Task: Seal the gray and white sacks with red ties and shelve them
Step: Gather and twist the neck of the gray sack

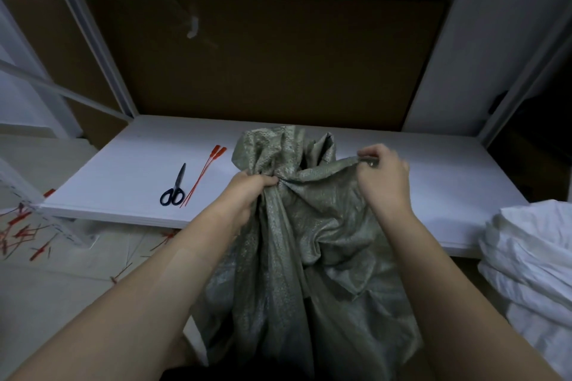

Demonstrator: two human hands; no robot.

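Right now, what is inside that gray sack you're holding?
Only a dark gap shows at the mouth of the gray sack. The left hand bunches its neck and the right hand pinches the rim, so the folded fabric hides any contents.

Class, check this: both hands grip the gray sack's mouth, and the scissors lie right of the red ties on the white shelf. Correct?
No. The head view shows the scissors left of the red ties on the white shelf; left hand and right hand grip the mouth of the gray sack.
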